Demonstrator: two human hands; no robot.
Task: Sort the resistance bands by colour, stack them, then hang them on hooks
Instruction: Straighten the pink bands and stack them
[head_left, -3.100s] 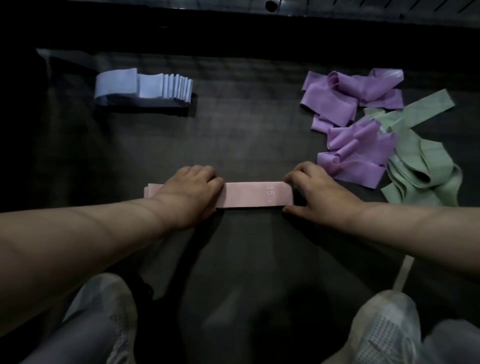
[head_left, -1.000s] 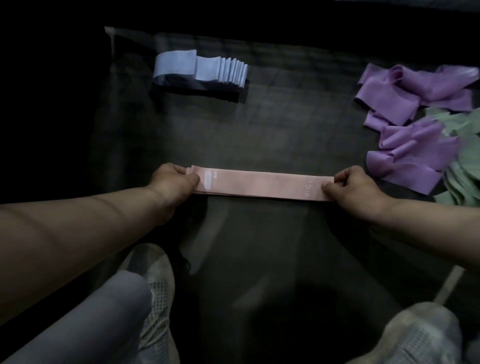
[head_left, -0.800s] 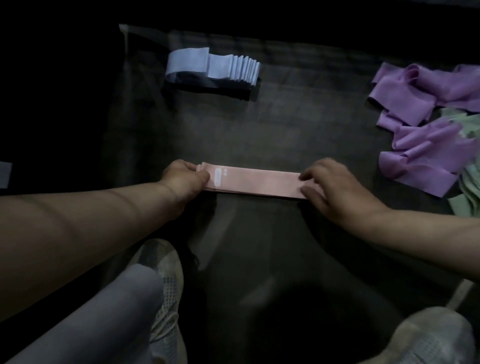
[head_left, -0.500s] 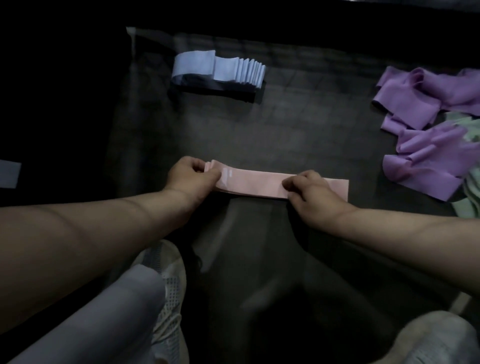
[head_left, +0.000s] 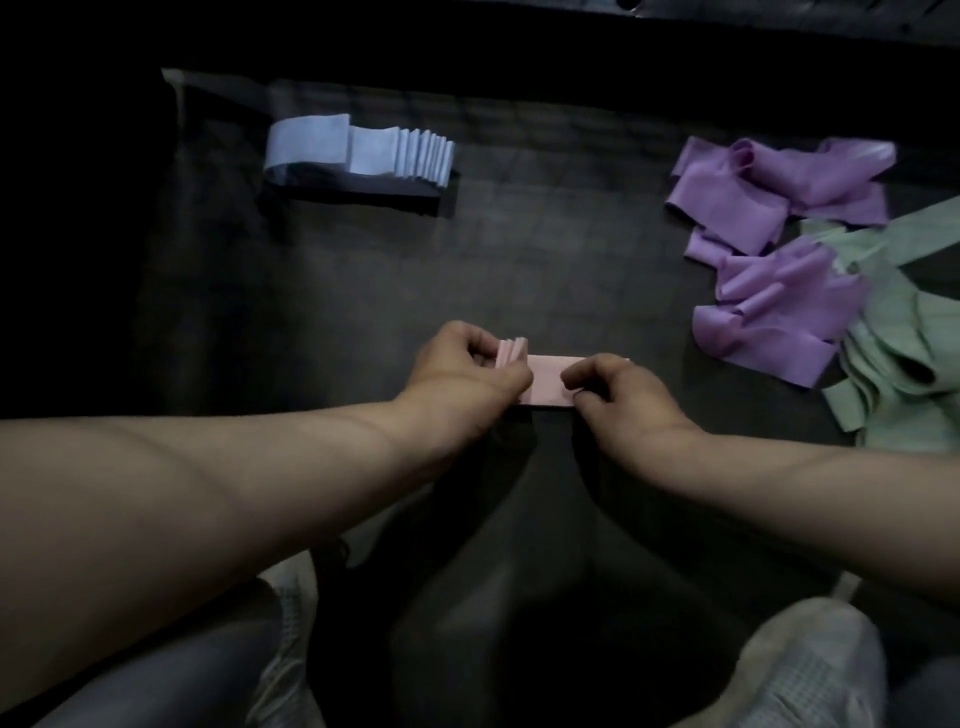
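While the pale blue bands (head_left: 363, 153) lie in a pleated stack well beyond and to the left of the pink bands (head_left: 545, 384), the pink set is in work, low on the dark mat (head_left: 519, 270) directly before the person. The left hand (head_left: 462, 374) grasps the pink set's left end, fingers curled round upright folds. The right hand (head_left: 618, 395) pinches its flat right portion between thumb and fingertips. To the upper right of the pink bands, well apart, the purple bands (head_left: 779, 244) lie in a loose heap. The green bands (head_left: 909, 338) lie further right, touching the purple.

Assessment: the stacking step is under way for pink, apparently by folding. The next move likely calls for bringing the flat portion onto the folds with edges aligned while both grasps hold the layers. Purple, green and hanging remain outstanding.
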